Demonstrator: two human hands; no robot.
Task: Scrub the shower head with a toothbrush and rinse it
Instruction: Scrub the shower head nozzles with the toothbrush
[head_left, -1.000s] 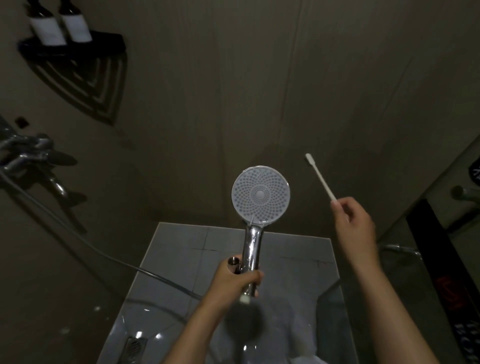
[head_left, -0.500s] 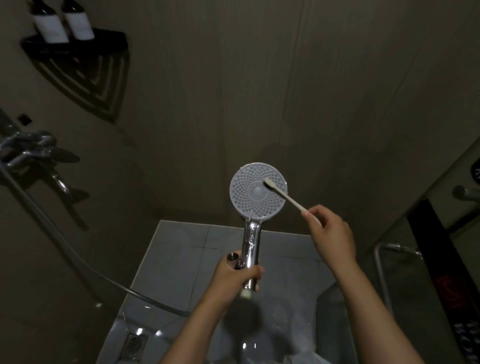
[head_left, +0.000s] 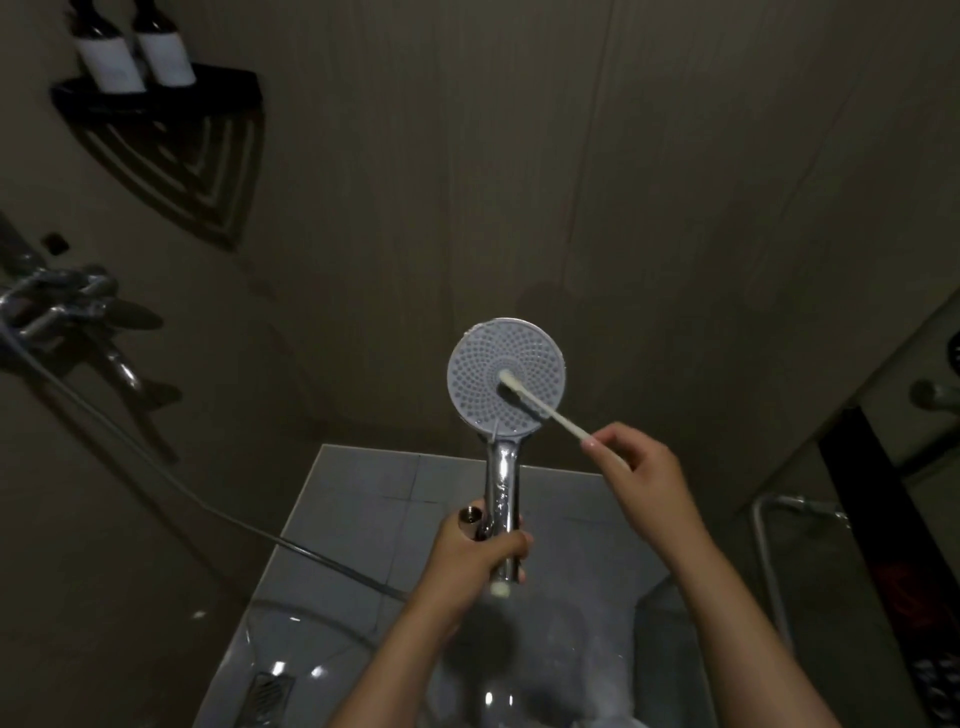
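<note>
My left hand (head_left: 480, 553) grips the chrome handle of the shower head (head_left: 475, 384) and holds it upright, its round pale spray face turned toward me. My right hand (head_left: 641, 473) pinches the end of a thin white toothbrush (head_left: 540, 408). The brush head lies against the middle of the spray face, with the handle slanting down to the right.
A grey hose (head_left: 171, 483) runs from the wall tap (head_left: 62, 306) at left toward my left hand. A black corner shelf (head_left: 156, 96) with two bottles hangs top left. The wet tiled floor (head_left: 363, 499) has a drain (head_left: 267, 699) at bottom left. A chrome rail (head_left: 763, 551) and glass stand right.
My right hand has swung the toothbrush in from the right and pushed its head from the rim area to the centre of the spray face. The left hand keeps the shower head nearly still.
</note>
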